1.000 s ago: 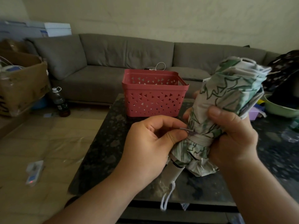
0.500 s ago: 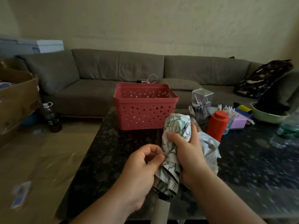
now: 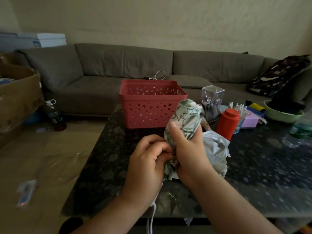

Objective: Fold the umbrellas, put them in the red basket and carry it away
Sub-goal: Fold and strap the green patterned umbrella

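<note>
I hold a folded white umbrella with a green leaf print [image 3: 186, 116] upright over the dark table. My right hand [image 3: 189, 149] grips its bundled canopy, thumb pointing up along the cloth. My left hand [image 3: 149, 159] pinches the strap or cloth at the umbrella's lower part, fingers curled. The handle's white cord [image 3: 151, 220] hangs below my left wrist. A second, grey-white umbrella [image 3: 216, 152] lies on the table behind my right hand. The red basket [image 3: 150, 114] stands at the table's far edge with nothing visible inside it.
The dark speckled table [image 3: 108, 162] also bears a red bottle [image 3: 228, 123], a clear holder [image 3: 212, 100], a purple box [image 3: 249, 120], a green bowl [image 3: 283, 115] and a water bottle [image 3: 302, 129]. Behind are a grey sofa [image 3: 118, 65], a cardboard box [image 3: 18, 95] and a floor bottle [image 3: 54, 114].
The umbrella has come down from close to my face toward the table, both hands still on it. My view has tilted, showing the table's right side and the second umbrella.
</note>
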`<state>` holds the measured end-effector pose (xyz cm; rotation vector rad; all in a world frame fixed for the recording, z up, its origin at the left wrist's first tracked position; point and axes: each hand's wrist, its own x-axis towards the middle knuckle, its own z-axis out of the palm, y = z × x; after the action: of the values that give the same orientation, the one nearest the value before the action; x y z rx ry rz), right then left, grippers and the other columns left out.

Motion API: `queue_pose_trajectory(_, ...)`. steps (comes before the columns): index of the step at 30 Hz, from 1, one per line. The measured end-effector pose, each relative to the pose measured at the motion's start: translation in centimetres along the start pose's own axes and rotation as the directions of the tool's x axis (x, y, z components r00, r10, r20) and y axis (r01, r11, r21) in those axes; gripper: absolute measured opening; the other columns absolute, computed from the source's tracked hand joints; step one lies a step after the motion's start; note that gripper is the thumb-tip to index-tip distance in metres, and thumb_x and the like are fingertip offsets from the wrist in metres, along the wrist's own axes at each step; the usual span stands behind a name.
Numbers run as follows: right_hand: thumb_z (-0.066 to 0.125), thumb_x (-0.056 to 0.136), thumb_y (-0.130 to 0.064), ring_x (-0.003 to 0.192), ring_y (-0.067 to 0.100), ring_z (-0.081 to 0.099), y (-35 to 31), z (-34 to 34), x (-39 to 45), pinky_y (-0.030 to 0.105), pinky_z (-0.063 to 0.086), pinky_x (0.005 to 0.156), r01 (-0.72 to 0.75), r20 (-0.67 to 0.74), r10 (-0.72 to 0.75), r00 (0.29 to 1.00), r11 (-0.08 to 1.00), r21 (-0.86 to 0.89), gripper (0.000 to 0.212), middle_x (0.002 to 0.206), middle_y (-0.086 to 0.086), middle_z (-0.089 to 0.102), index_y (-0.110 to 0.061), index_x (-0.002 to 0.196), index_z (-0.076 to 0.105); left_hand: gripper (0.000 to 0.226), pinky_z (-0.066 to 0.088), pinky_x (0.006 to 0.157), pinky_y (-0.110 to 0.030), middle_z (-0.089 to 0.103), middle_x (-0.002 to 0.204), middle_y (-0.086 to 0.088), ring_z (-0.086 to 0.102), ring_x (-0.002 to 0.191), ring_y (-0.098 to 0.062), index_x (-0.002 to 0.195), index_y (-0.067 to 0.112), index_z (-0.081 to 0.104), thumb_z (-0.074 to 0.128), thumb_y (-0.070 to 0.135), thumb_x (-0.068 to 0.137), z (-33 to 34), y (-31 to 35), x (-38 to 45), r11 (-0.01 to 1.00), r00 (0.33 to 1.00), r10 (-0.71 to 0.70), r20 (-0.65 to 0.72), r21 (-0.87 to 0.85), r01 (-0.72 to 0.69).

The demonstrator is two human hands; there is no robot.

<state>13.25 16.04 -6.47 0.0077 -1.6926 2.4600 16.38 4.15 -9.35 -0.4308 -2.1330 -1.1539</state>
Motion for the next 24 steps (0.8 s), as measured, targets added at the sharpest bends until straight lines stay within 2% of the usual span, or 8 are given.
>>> queue_pose_trajectory(3,0.077,0.089,-0.025,0.108,0.026,0.074,-0.7,-0.1,-0.1,0.039,0.062,0.087,-0.019,0.08,0.007,0.997,0.987,0.158,0.057,0.123,0.012,0.073,-0.011,0.14,0.056,0.022,0.048,0.089,-0.008,0.067,0.111,0.002,0.064,0.103,-0.002,0.091,0.012,0.077,0.079,-0.009,0.085,-0.2,0.5,-0.1,0.996,0.996,0.083,-0.036,0.037,-0.082)
queue_pose_trajectory(5,0.075,0.087,-0.024,0.106,0.028,0.073,-0.9,-0.2,-0.2,0.04,0.061,0.088,0.012,0.097,-0.027,0.995,0.987,0.16,0.058,0.119,0.016,0.072,-0.005,0.139,0.056,0.018,0.047,0.09,-0.008,0.067,0.11,0.005,0.065,0.104,-0.003,0.088,0.014,0.077,0.084,-0.002,0.083,-0.6,0.8,0.0,0.996,0.995,0.086,-0.056,0.02,-0.085)
queue_pose_trajectory(9,0.075,0.095,-0.022,0.121,0.037,0.069,-1.7,-0.5,0.0,0.058,0.056,0.102,0.143,0.006,-0.146,0.989,0.978,0.152,0.054,0.132,0.02,0.068,-0.012,0.142,0.05,0.016,0.055,0.085,-0.027,0.068,0.101,0.01,0.066,0.1,-0.012,0.086,0.016,0.077,0.085,0.002,0.084,-1.8,1.2,0.6,0.984,0.983,0.162,-0.091,0.091,-0.154)
queue_pose_trajectory(11,0.073,0.097,-0.022,0.119,0.036,0.071,-2.4,-0.6,0.1,0.061,0.057,0.1,0.174,-0.057,-0.166,0.984,0.968,0.182,0.05,0.131,0.019,0.069,-0.017,0.141,0.049,0.013,0.054,0.084,-0.031,0.069,0.093,0.01,0.066,0.096,-0.013,0.085,0.014,0.076,0.081,0.003,0.087,-2.3,1.5,1.0,0.968,0.965,0.236,-0.115,0.115,-0.223)
queue_pose_trajectory(13,0.07,0.099,-0.018,0.118,0.037,0.071,-2.9,-0.5,0.0,0.061,0.058,0.098,0.204,-0.041,-0.2,0.979,0.96,0.191,0.047,0.131,0.021,0.069,-0.016,0.141,0.048,0.012,0.055,0.083,-0.033,0.07,0.09,0.01,0.067,0.094,-0.012,0.085,0.014,0.076,0.078,0.003,0.09,-2.7,1.8,1.4,0.962,0.954,0.265,-0.138,0.1,-0.253)
queue_pose_trajectory(17,0.065,0.102,-0.016,0.122,0.042,0.067,-3.3,0.0,-0.1,0.065,0.055,0.101,0.252,0.066,-0.264,0.962,0.956,0.153,0.047,0.133,0.027,0.065,-0.007,0.144,0.045,0.011,0.058,0.082,-0.036,0.07,0.089,0.011,0.069,0.092,-0.012,0.087,0.015,0.076,0.079,0.005,0.09,-3.1,2.1,2.2,0.974,0.963,0.225,-0.147,0.04,-0.221)
queue_pose_trajectory(21,0.065,0.098,-0.017,0.122,0.051,0.063,-3.5,0.2,-0.2,0.07,0.052,0.101,0.294,0.157,-0.305,0.939,0.951,0.092,0.054,0.133,0.034,0.061,-0.002,0.144,0.042,0.005,0.052,0.083,-0.016,0.071,0.089,0.015,0.07,0.092,-0.005,0.089,0.018,0.074,0.076,0.015,0.091,-3.3,2.8,2.6,0.987,0.983,0.135,-0.126,-0.065,-0.144)
queue_pose_trajectory(24,0.067,0.1,-0.018,0.127,0.047,0.062,-3.9,0.2,-0.3,0.069,0.051,0.103,0.342,0.171,-0.346,0.922,0.938,0.054,0.06,0.138,0.029,0.06,-0.008,0.151,0.037,0.007,0.051,0.081,-0.013,0.072,0.088,0.016,0.071,0.092,-0.004,0.089,0.021,0.072,0.071,0.027,0.093,-3.1,3.3,2.4,0.983,0.994,0.035,-0.101,-0.178,-0.053)
